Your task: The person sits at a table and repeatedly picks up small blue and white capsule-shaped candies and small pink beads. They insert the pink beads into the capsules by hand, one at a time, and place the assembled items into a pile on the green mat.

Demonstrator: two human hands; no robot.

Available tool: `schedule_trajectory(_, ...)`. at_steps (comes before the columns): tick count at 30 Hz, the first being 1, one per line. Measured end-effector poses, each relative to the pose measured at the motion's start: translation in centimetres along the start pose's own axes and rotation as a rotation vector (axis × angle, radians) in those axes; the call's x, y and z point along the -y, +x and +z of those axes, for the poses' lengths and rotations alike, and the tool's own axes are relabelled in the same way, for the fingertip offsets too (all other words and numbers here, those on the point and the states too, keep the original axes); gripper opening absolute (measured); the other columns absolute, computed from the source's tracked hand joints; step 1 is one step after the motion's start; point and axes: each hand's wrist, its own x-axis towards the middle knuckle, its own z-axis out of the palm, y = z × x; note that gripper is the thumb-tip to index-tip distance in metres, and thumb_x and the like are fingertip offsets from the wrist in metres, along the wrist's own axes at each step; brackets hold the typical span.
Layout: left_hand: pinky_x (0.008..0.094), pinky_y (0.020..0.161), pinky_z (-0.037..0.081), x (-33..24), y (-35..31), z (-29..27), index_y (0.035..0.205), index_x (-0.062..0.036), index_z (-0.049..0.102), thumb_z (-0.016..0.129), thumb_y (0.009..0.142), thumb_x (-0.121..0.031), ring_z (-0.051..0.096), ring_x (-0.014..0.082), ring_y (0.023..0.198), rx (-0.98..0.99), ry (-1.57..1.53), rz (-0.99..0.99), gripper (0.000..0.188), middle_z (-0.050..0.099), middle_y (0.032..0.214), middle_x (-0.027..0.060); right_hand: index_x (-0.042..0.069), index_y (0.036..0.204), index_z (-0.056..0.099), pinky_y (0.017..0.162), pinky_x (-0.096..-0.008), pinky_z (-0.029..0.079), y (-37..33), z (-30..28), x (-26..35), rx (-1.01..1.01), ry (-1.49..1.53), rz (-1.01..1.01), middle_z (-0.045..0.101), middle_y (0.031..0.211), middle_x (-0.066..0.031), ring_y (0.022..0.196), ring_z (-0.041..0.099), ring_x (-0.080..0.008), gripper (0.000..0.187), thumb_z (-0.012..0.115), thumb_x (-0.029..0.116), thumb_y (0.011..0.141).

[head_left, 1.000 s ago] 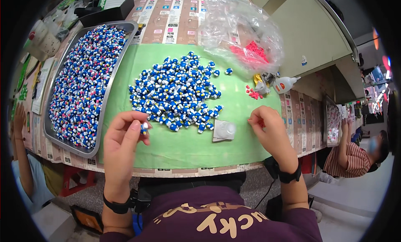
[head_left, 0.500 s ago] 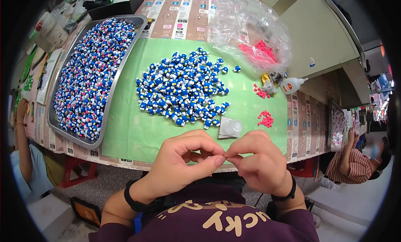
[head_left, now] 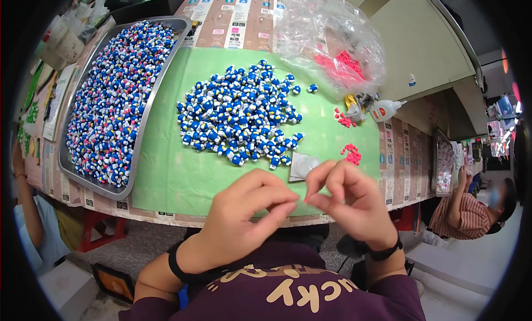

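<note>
The right hand (head_left: 352, 203) pinches one small pink piece (head_left: 305, 199) between its fingertips. Just beside it, the left hand (head_left: 244, 210) has thumb and forefinger close together; whether they hold something, I cannot tell. Beyond the right hand lies a little pile of pink pieces (head_left: 351, 153). On the same green sheet (head_left: 166, 180) rests a heap of blue-and-white figures (head_left: 238, 116). Left of this sheet, a metal tray (head_left: 125, 189) full of similar figures stands on the counter (head_left: 399, 155).
</note>
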Motion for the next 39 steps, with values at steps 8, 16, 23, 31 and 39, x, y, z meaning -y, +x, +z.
schedule_trajectory(8,0.0262,0.084,0.056,0.7,-0.4,-1.4,0.113,0.002,0.067,0.064,0.088,0.007,0.064,0.0147,0.1,-0.102,-0.338,-0.289,0.025,0.064,0.112,0.0096,0.006,0.082,0.048,0.076,-0.0363,0.04,2.4,-2.4,-0.6,0.077,-0.902,-0.207,0.052,0.079,-0.0078,0.076,0.053,-0.0287,0.019,0.053,-0.009,0.072)
schedule_trajectory(16,0.0272,0.087,0.056,1.3,-0.5,-1.1,0.11,0.0049,0.062,0.066,0.088,0.006,0.066,0.0164,0.101,-0.124,-0.572,-0.284,0.023,0.065,0.108,0.0103,0.008,0.081,0.049,0.08,-0.0373,0.039,2.6,-2.2,-0.7,0.057,-1.017,-0.262,0.053,0.08,-0.0069,0.078,0.054,-0.0278,0.021,0.054,-0.008,0.069)
schedule_trajectory(23,0.0333,0.086,0.057,-0.2,0.6,-0.2,0.099,0.0039,0.061,0.068,0.083,0.012,0.067,0.0212,0.097,-0.182,-0.697,-0.345,0.02,0.065,0.103,0.0145,0.009,0.079,0.048,0.079,-0.034,0.041,1.4,0.3,2.1,-0.133,-0.441,-0.223,0.063,0.088,-0.0054,0.08,0.058,-0.0232,0.028,0.067,-0.01,0.073)
schedule_trajectory(31,0.0286,0.084,0.058,0.1,0.1,0.2,0.103,0.0033,0.065,0.069,0.084,0.009,0.066,0.0176,0.098,-0.195,-0.506,-0.117,0.02,0.065,0.106,0.013,0.011,0.08,0.049,0.078,-0.0343,0.04,1.2,2.2,1.3,-0.168,-0.355,-0.273,0.064,0.089,-0.0028,0.079,0.058,-0.0203,0.029,0.072,-0.006,0.078)
schedule_trajectory(39,0.0301,0.071,0.058,-0.9,0.0,0.1,0.088,0.0004,0.069,0.08,0.073,0.007,0.071,0.0204,0.084,-0.23,0.025,0.173,0.02,0.07,0.089,0.0172,0.009,0.081,0.047,0.075,-0.0319,0.042,0.5,2.7,0.6,-0.232,-0.224,-0.207,0.057,0.086,-0.0053,0.078,0.056,-0.0195,0.032,0.076,-0.005,0.076)
